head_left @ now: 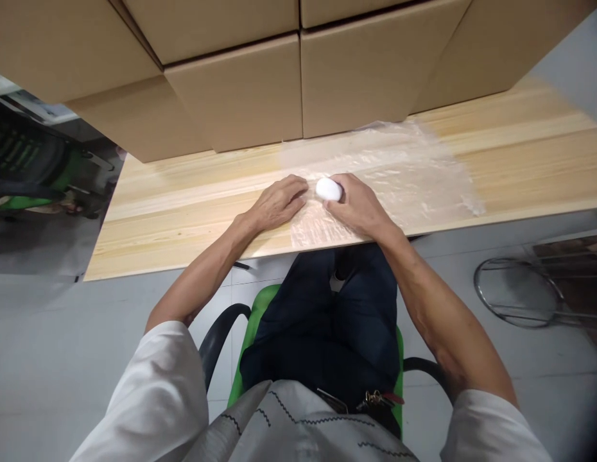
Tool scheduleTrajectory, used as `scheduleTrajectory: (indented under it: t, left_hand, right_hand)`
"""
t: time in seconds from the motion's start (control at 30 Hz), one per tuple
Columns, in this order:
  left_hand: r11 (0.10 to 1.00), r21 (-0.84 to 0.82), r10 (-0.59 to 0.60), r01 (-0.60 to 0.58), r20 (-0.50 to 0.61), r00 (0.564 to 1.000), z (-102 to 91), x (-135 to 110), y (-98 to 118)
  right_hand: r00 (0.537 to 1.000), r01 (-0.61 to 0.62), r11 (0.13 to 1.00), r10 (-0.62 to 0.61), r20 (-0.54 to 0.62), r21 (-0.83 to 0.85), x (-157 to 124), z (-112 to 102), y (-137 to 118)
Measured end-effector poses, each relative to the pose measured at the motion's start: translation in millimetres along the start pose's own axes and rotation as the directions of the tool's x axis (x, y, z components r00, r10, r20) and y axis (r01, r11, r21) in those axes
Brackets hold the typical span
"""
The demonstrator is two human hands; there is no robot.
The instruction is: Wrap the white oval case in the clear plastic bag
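Observation:
A smooth white oval object (328, 189), its exact kind not clear, is gripped between the thumb and fingers of my right hand (359, 204). That hand rests over a clear plastic sheet or bag (414, 176) spread wrinkled on the wooden tabletop. Just left of the white object, my left hand (280, 203) lies palm down at the sheet's left edge. Its fingers are slightly bent and a little apart, and I see nothing held in them. The underside of each hand is hidden.
Stacked brown cardboard boxes (241, 96) stand along the back of the wooden table (154, 224). I sit on a green chair (248, 346) with dark armrests. A round metal-framed stool (517, 292) is on the floor at right; another chair (33, 154) stands at left.

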State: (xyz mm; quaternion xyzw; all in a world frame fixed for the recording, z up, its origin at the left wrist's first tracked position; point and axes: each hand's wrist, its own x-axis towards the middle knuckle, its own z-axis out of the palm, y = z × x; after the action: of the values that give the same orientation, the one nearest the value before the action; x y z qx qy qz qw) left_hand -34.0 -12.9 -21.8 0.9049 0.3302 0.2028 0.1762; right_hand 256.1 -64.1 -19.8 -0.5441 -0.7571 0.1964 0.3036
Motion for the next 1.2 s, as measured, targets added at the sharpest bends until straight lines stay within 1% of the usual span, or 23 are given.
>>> scheduleTrajectory:
  t: [0.1,0.23,0.33,0.43,0.53,0.63,0.8,0.87,0.93,1.0,1.07,1.2]
  left_hand:
    - [1.0,-0.014,-0.001,0.001,0.002,1.0,-5.0,-4.8,3.9]
    - [0.999,-0.038,-0.012,0.011,-0.014,1.0,-10.3,-21.1,15.1]
    - [1.0,-0.018,-0.016,0.015,-0.035,0.999,-10.4,-38.2,27.2]
    - [1.0,0.003,-0.006,0.006,-0.049,0.999,-6.7,-54.9,40.1]
    - [0.999,0.034,0.013,-0.012,-0.036,0.999,1.4,-68.8,52.1]
    - [0.993,0.113,0.037,-0.032,-0.038,0.999,15.2,-79.3,63.0]
    - [0.969,0.224,0.125,-0.105,-0.08,0.989,40.8,-89.9,81.7]
    - [0.961,0.241,0.155,-0.133,-0.079,0.985,45.7,-92.3,88.7]
    - [0.958,0.236,0.187,-0.165,-0.071,0.98,46.7,-94.0,94.1]
    - [0.956,0.213,0.221,-0.203,-0.064,0.973,45.4,-95.0,96.3]
    - [0.954,0.189,0.252,-0.234,-0.074,0.965,43.3,-94.9,94.2]
    - [0.949,0.166,0.296,-0.27,-0.163,0.941,38.1,-90.0,77.2]
  right_hand:
    - [1.0,0.001,0.997,-0.002,-0.022,-0.08,-1.4,10.2,-5.5]
    - [0.999,0.008,0.987,-0.016,-0.043,-0.162,-11.5,21.3,-17.7]
    - [1.0,0.02,0.981,-0.023,-0.014,-0.191,-19.1,21.0,-24.3]
    - [1.0,0.023,0.98,-0.02,0.017,-0.196,-23.3,16.2,-25.3]
    - [0.999,0.031,0.981,-0.033,-0.004,-0.193,-26.5,14.3,-25.4]
    - [0.999,0.041,0.98,-0.046,-0.019,-0.194,-29.9,18.1,-29.6]
    - [0.997,0.082,0.975,-0.08,0.017,-0.205,-34.4,23.3,-35.3]
    - [0.995,0.094,0.975,-0.089,0.037,-0.199,-36.7,20.5,-32.6]
    - [0.993,0.112,0.976,-0.102,0.063,-0.186,-39.6,15.0,-27.7]
    - [0.99,0.126,0.976,-0.112,0.086,-0.177,-43.1,8.0,-22.6]
    - [0.988,0.131,0.975,-0.115,0.101,-0.177,-46.8,1.4,-19.1]
    - [0.987,0.136,0.964,-0.111,0.116,-0.228,-54.5,-4.3,-21.7]
